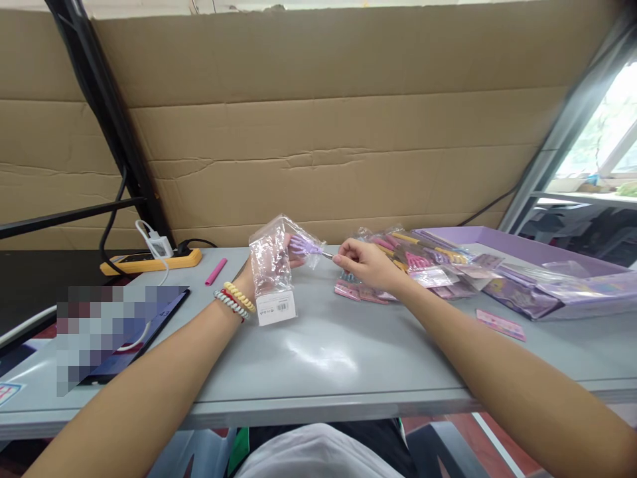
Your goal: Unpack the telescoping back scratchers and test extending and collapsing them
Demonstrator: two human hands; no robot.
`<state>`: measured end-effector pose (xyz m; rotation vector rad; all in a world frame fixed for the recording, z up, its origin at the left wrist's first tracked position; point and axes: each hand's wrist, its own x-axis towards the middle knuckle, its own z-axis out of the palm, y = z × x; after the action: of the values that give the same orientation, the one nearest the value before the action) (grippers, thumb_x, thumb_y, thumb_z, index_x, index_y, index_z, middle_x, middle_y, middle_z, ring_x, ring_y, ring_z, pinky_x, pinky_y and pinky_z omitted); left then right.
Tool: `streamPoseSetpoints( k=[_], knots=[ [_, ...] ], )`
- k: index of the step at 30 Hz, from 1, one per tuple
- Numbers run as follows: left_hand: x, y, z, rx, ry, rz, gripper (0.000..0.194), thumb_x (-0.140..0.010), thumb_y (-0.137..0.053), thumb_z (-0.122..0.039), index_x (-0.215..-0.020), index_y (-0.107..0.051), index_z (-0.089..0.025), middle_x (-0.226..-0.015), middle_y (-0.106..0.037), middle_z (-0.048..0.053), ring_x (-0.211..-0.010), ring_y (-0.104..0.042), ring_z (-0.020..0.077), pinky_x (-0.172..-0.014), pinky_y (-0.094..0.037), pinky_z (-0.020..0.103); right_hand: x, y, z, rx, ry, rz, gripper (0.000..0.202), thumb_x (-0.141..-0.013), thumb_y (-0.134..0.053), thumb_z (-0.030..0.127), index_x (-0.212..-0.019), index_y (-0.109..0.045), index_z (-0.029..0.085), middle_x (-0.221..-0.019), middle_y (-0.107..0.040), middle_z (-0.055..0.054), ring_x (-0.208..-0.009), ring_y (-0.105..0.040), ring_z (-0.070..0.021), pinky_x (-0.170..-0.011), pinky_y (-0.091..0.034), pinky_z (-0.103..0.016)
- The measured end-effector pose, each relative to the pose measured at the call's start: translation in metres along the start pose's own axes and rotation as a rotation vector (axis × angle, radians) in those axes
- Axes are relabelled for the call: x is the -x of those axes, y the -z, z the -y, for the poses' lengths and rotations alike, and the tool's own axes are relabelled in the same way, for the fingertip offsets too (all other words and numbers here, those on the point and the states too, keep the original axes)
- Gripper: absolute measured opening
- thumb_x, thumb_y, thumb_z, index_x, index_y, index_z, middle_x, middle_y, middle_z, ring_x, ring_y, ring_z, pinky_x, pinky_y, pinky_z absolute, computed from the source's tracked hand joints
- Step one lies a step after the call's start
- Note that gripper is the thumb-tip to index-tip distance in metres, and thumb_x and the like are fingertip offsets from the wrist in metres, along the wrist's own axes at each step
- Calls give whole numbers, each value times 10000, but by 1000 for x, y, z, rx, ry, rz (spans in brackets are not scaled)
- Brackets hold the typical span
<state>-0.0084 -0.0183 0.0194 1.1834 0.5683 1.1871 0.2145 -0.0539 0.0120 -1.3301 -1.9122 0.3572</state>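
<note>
Just left of the desk's middle, my left hand (293, 255) is closed behind a clear plastic bag (271, 255) with a white barcode label (277, 307) at its lower end. Beside its fingers is the purple claw-shaped head of a back scratcher (306, 245), partly covered by the clear plastic. A thin metal rod runs from the head toward my right hand (359, 260), which pinches its end between thumb and fingers. More back scratchers in clear bags (418, 260), with pink, yellow and purple heads or handles, lie piled just beyond and right of my right hand.
A purple box (547, 299) with clear packaging stands at the right. A pink card (500, 324) lies before it. On the left are a pink stick (215, 271), a yellow power strip (149, 260) and a tablet (134, 332) with a white cable. Cardboard (318, 133) walls the back.
</note>
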Motion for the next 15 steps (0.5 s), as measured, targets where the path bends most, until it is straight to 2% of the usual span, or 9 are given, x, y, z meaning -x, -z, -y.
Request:
streamPoseSetpoints(
  k=[4, 8, 11, 15],
  knots=[
    [9, -8, 0, 39, 102, 3, 197, -701, -673, -227, -889, -614, -217, -862, -678, 38, -824, -666, 207, -621, -534, 295, 1, -4, 5, -2, -18, -48, 394, -819, -509, 520, -1022, -502, 182, -637, -560, 20, -561, -496, -115, -527, -372, -243],
    [14, -17, -4, -11, 153, 12, 264, -663, -731, -278, -866, -576, -209, -838, -685, 55, -792, -672, 235, -523, -488, 272, 2, -9, 9, -67, -55, -64, 539, -831, -525, 474, -1269, -404, 184, -938, -644, -67, -573, -543, -108, -566, -445, -276],
    [12, -22, -3, -46, 155, 23, 295, -660, -748, -337, -818, -542, -198, -836, -683, 69, -802, -671, 246, -546, -493, 285, 3, -14, 9, -155, -63, -20, 588, -852, -504, 457, -1360, -331, 216, -1123, -603, -112, -511, -525, -81, -537, -470, -284],
    [6, -20, 10, -51, 90, 71, 302, -690, -730, -387, -824, -545, -189, -963, -671, 85, -857, -667, 248, -618, -523, 316, 3, -18, 7, -238, -55, -12, 587, -855, -498, 473, -1358, -351, 210, -1101, -585, -115, -541, -538, -89, -509, -481, -278]
  ],
)
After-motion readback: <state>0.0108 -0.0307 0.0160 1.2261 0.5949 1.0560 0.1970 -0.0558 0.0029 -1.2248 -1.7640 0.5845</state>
